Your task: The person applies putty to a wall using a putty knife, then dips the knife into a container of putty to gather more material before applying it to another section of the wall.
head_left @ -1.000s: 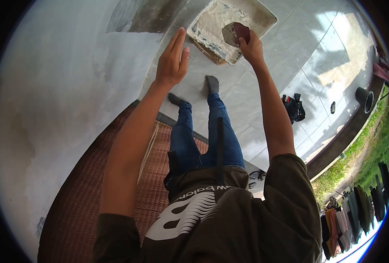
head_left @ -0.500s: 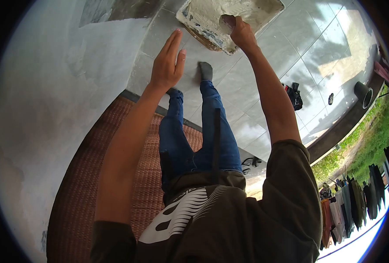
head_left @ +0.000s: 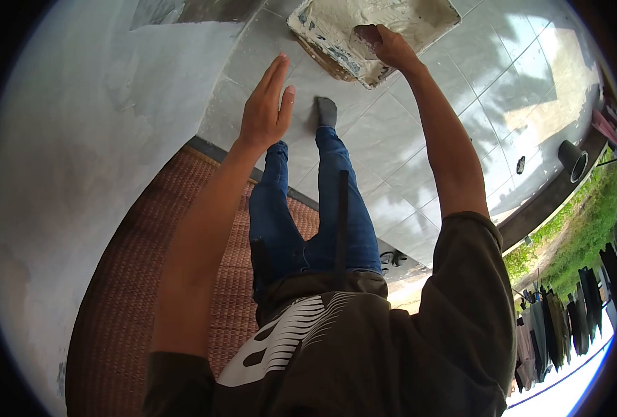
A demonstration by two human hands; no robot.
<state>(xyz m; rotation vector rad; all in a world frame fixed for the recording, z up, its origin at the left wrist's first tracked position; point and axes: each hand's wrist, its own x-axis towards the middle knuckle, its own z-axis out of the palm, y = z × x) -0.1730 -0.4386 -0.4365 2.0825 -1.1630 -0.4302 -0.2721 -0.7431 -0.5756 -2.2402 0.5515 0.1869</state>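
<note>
At the top of the view, my right hand is closed around a flat, brownish scraper. The scraper's blade sits in pale, creamy paste inside a rectangular tray whose walls are smeared with the same paste. My left hand is raised left of the tray with fingers stretched out and thumb apart; it holds nothing and touches nothing. Part of the scraper is hidden by my right fingers.
A patchy grey-white wall rises on the left, beside a woven reddish mat. The tray is on grey floor tiles. A dark bucket lies near the floor's edge. Clothes hang at right.
My right hand, still gripping the scraper, and the tray appear slightly further right as the view shifts. The black item by my right forearm is now hidden. My left hand stays outstretched.
</note>
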